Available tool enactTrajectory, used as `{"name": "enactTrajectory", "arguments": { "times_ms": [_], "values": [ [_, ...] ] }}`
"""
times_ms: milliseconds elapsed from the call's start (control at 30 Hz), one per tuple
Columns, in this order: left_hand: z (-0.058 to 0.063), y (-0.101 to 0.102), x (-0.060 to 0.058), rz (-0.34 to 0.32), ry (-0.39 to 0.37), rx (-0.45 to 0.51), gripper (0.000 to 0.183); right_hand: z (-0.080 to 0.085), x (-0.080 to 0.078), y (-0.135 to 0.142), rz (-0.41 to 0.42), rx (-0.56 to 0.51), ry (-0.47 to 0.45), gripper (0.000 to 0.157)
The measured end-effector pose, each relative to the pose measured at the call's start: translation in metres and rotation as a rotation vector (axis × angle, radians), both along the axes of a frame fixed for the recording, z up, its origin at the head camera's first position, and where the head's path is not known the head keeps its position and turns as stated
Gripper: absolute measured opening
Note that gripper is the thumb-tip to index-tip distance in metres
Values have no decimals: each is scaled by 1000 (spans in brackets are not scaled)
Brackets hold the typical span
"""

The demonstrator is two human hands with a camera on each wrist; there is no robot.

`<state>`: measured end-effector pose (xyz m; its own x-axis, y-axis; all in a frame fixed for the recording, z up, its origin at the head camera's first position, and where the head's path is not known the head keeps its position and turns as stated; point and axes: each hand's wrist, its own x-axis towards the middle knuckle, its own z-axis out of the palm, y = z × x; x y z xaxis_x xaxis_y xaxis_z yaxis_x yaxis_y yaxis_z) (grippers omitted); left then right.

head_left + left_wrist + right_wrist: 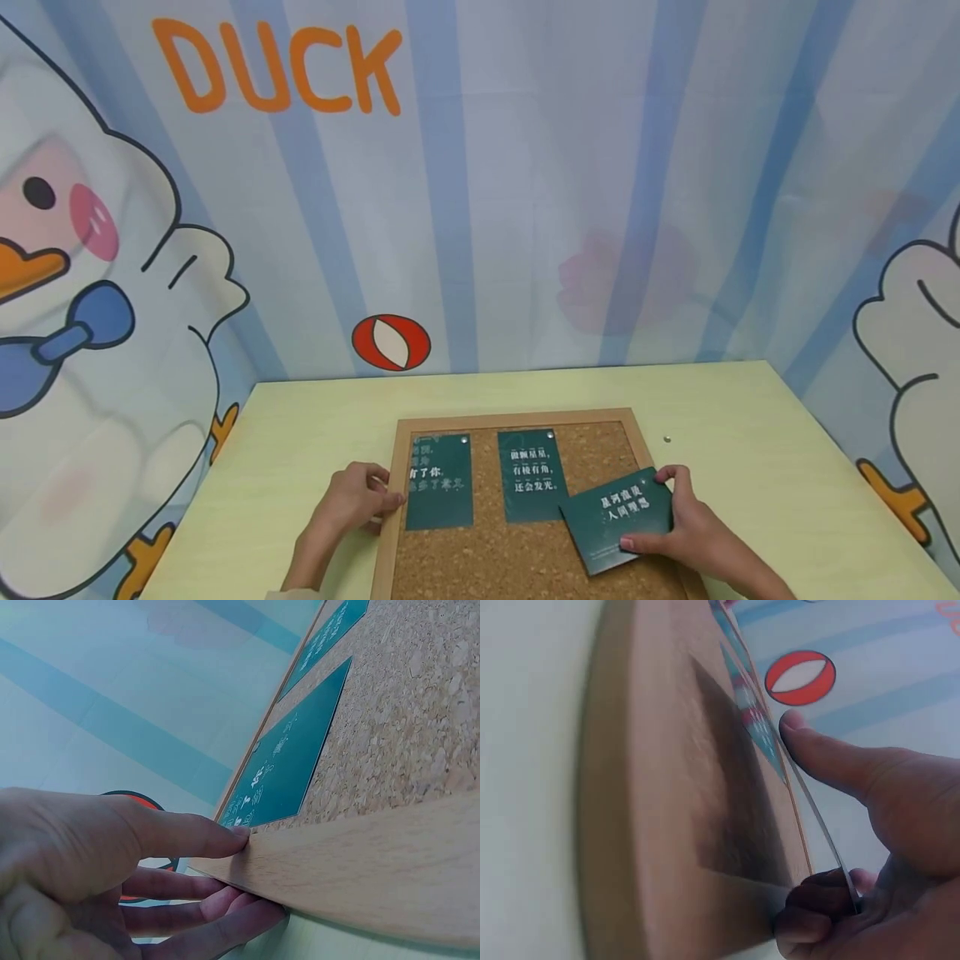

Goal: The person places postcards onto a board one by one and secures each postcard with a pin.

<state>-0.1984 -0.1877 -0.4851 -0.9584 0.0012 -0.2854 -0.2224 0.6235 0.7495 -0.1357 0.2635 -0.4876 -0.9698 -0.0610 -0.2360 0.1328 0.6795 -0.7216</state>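
Observation:
A cork board in a light wooden frame lies on the table. Two dark green cards with white writing are on it, a left card and a right card, each with a small shiny pin near its top right corner. At the board's left edge my left hand grips the frame, thumb on top and fingers against the outer side. My right hand holds another green card, tilted over the board's right part, thumb on its face and the other fingers around the far edge and behind.
One small shiny pin lies on the pale yellow table, right of the board. Behind the table hangs a blue-striped cloth printed with ducks and the word DUCK. The board's near edge is out of the head view.

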Motion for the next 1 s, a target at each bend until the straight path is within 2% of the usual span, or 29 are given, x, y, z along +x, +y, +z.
{"name": "enactTrajectory", "arguments": {
  "times_ms": [133,300,433,633,800,900,1000],
  "values": [
    [0,0,-1,6,-11,-10,48,-3,7,-9,-5,6,-10,107],
    [0,0,-1,8,-16,-10,47,-7,15,-20,-41,42,-95,110],
    [1,1,-1,4,-20,-13,48,-8,20,-28,-39,153,-152,116],
    [3,0,0,5,-20,-21,47,-10,24,-36,-18,315,-167,138],
    [3,0,0,-1,-17,-20,47,-10,28,-42,15,426,-131,127],
    [3,1,-1,0,-20,-21,47,-9,31,-44,52,505,-66,116],
    [3,1,-1,1,-23,-25,47,-9,35,-46,87,584,18,113]
  ]
}}
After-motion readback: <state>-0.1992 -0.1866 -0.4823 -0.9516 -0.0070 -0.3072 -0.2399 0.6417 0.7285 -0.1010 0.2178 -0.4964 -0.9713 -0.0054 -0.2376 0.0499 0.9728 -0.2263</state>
